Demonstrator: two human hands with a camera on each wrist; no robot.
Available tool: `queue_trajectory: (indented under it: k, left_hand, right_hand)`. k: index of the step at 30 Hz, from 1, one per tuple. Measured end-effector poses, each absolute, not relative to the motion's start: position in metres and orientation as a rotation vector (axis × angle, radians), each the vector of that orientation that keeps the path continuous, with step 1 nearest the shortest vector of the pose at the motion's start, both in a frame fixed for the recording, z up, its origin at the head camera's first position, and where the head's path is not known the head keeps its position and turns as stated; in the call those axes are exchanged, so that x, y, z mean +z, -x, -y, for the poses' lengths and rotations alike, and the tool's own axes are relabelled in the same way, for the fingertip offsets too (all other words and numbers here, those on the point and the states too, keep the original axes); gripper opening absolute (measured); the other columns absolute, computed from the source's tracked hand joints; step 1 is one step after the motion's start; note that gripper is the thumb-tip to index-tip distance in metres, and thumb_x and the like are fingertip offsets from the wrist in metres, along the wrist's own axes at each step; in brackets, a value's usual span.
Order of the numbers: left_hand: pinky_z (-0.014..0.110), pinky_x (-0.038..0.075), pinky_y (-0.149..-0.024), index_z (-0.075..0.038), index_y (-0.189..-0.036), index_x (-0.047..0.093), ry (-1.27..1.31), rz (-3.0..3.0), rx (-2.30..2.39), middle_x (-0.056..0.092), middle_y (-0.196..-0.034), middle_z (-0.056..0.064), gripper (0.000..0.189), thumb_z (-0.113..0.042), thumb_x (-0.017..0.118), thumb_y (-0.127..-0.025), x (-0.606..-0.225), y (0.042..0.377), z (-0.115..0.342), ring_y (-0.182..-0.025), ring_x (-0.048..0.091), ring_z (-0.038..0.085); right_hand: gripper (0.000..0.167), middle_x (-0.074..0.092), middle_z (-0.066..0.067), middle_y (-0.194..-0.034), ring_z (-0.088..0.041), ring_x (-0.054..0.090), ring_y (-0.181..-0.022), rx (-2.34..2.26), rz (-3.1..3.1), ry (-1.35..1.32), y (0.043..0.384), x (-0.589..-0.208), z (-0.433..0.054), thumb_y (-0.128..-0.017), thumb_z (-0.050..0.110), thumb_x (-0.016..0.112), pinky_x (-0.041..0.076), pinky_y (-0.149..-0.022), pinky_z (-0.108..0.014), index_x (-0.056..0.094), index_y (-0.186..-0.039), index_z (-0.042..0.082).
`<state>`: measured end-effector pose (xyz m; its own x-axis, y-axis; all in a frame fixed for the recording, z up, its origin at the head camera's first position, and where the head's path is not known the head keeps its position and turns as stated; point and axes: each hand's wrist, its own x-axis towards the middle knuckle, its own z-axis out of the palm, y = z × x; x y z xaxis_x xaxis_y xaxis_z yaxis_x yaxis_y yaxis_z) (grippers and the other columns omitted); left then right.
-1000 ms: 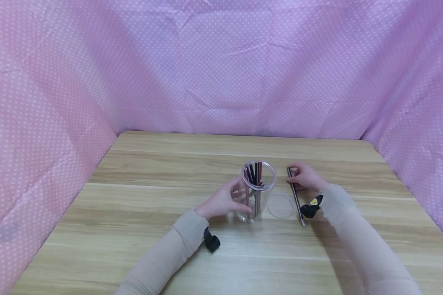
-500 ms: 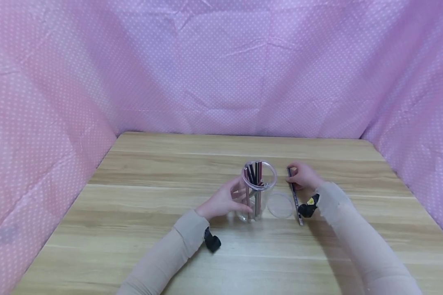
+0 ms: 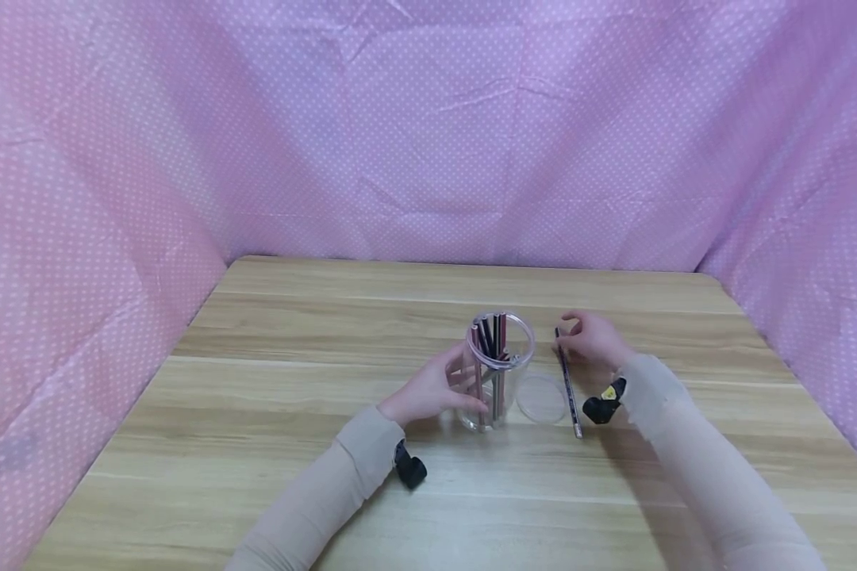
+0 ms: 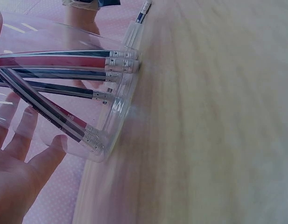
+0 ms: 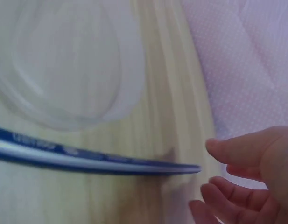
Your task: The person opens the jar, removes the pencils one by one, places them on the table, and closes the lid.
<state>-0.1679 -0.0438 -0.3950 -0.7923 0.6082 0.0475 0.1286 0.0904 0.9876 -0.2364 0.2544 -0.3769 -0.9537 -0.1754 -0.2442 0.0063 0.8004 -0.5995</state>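
A clear plastic jar (image 3: pixel 501 365) stands on the table with several dark and red pencils (image 4: pixel 78 61) leaning inside, eraser ends down. My left hand (image 3: pixel 436 388) holds the jar from its left side, the thumb in front and fingers around the wall. To the right, a dark blue striped pencil (image 5: pixel 87 156) lies on the table beside the jar's clear round lid (image 3: pixel 541 399). Just off that pencil's far tip is my right hand (image 3: pixel 591 339); in the right wrist view a gap shows between its parted thumb and fingers (image 5: pixel 230 196) and the pencil.
The wooden table (image 3: pixel 293 381) ends at the back and sides against a pink polka-dot curtain (image 3: pixel 436 143). The lid lies flat between jar and loose pencil. A black wrist camera (image 3: pixel 603 403) sits close to the pencil's right side.
My right hand has let go of the pencil, its fingers now spread apart. The pencil's near end has shifted slightly left toward the lid. The left hand and jar stay put.
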Motion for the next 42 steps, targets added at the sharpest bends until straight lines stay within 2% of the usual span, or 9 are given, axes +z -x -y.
queue_trajectory:
  k: [6,13,18,23,28,32,36,42]
  left_hand:
    - [0.04,0.035,-0.111,-0.015,-0.147,0.032,-0.728,-2.012,1.737,0.036,-0.151,0.008,0.092,0.0,0.079,-0.069,-0.394,0.167,0.044,-0.136,0.038,0.032]
    - [0.041,0.035,-0.111,-0.015,-0.147,0.032,-0.721,-2.016,1.748,0.037,-0.15,0.008,0.092,0.0,0.079,-0.069,-0.395,0.167,0.045,-0.135,0.038,0.033]
    - [0.039,0.036,-0.11,-0.016,-0.146,0.032,-0.695,-2.001,1.748,0.037,-0.15,0.007,0.093,0.0,0.08,-0.068,-0.397,0.167,0.046,-0.136,0.038,0.033]
    - [0.038,0.036,-0.111,-0.018,-0.147,0.032,-0.709,-1.995,1.755,0.037,-0.15,0.006,0.093,0.0,0.08,-0.068,-0.398,0.169,0.045,-0.136,0.039,0.031]
    - [0.039,0.036,-0.111,-0.017,-0.146,0.034,-0.709,-1.979,1.771,0.038,-0.15,0.006,0.091,0.002,0.079,-0.069,-0.397,0.169,0.044,-0.136,0.038,0.032]
    - [0.036,0.037,-0.11,-0.018,-0.146,0.033,-0.7,-1.975,1.772,0.037,-0.15,0.005,0.092,0.002,0.079,-0.069,-0.398,0.171,0.044,-0.136,0.038,0.031]
    - [0.036,0.037,-0.11,-0.018,-0.147,0.033,-0.715,-1.967,1.779,0.037,-0.15,0.005,0.093,0.002,0.079,-0.068,-0.397,0.172,0.044,-0.136,0.037,0.03]
    - [0.037,0.036,-0.111,-0.019,-0.147,0.031,-0.705,-1.95,1.781,0.037,-0.151,0.004,0.094,0.003,0.079,-0.069,-0.397,0.169,0.045,-0.137,0.037,0.031]
  right_hand:
    - [0.045,0.06,-0.022,-0.1,-0.024,0.059,-0.079,-0.929,-2.858,0.216,0.231,-0.364,-0.25,-0.091,0.015,0.059,0.049,-0.06,-0.024,0.047,-0.129,-0.006]
    - [0.035,0.065,-0.019,-0.097,-0.032,0.063,-0.088,-1.003,-2.992,0.461,0.213,-0.339,-0.228,-0.09,0.012,0.06,0.053,-0.068,-0.032,0.056,-0.122,-0.002]
    - [0.03,0.064,-0.015,-0.094,-0.029,0.063,-0.089,-1.101,-3.007,0.606,0.197,-0.323,-0.212,-0.09,0.008,0.06,0.055,-0.074,-0.038,0.059,-0.119,-0.002]
    - [0.027,0.064,-0.012,-0.092,-0.019,0.06,-0.087,-1.242,-3.036,0.814,0.183,-0.311,-0.2,-0.088,0.001,0.062,0.056,-0.077,-0.029,0.062,-0.114,-0.003]
    - [0.03,0.066,-0.013,-0.1,-0.015,0.059,-0.092,-1.368,-3.028,1.26,0.171,-0.304,-0.195,-0.079,-0.008,0.067,0.052,-0.082,-0.017,0.065,-0.108,-0.003]
    - [0.024,0.066,-0.014,-0.104,-0.014,0.056,-0.1,-1.345,-2.978,1.567,0.164,-0.301,-0.193,-0.086,0.011,0.067,0.045,-0.09,-0.015,0.066,-0.106,-0.001]
    - [0.04,0.066,-0.013,-0.105,-0.018,0.054,-0.104,-1.295,-2.887,1.75,0.158,-0.299,-0.191,-0.094,0.036,0.057,0.04,-0.096,-0.019,0.067,-0.107,0.001]
    - [0.039,0.064,-0.013,-0.111,-0.021,0.051,-0.106,-1.208,-2.809,1.879,0.149,-0.3,-0.187,-0.096,0.038,0.051,0.038,-0.098,-0.021,0.067,-0.112,0.006]
